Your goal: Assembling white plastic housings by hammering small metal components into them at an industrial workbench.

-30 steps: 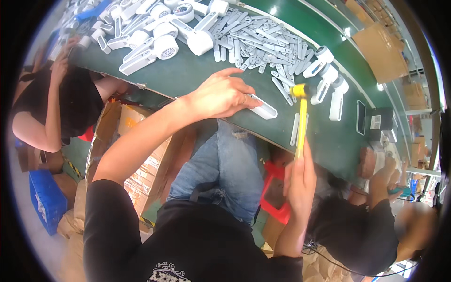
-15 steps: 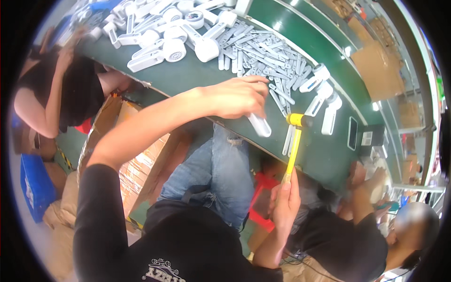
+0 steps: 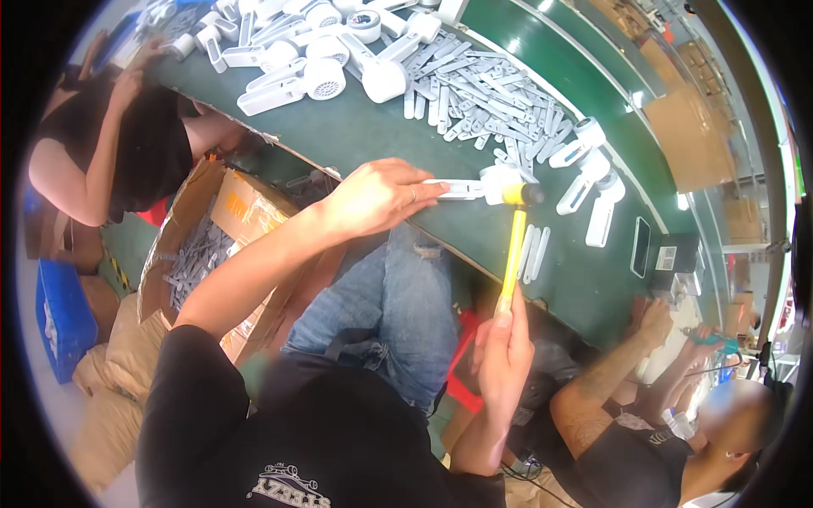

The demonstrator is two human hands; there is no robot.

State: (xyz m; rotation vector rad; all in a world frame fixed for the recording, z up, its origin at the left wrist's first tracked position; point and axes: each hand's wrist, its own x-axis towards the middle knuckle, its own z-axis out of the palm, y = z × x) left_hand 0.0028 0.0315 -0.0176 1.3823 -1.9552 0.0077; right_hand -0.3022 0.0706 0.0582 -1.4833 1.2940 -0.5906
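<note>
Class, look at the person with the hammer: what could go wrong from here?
The left hand holds the white device near the head of the hammer in the right hand, so a stray swing might hit its fingers. The hammer could also mark the device's round end. Two loose grey strips beside the hammer's handle might get knocked.

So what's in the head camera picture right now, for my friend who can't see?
A person's right hand holds a yellow hammer, its head close to a white gadget held in the left hand at a green table. Behind lie heaped grey strips and more white gadgets.
</note>
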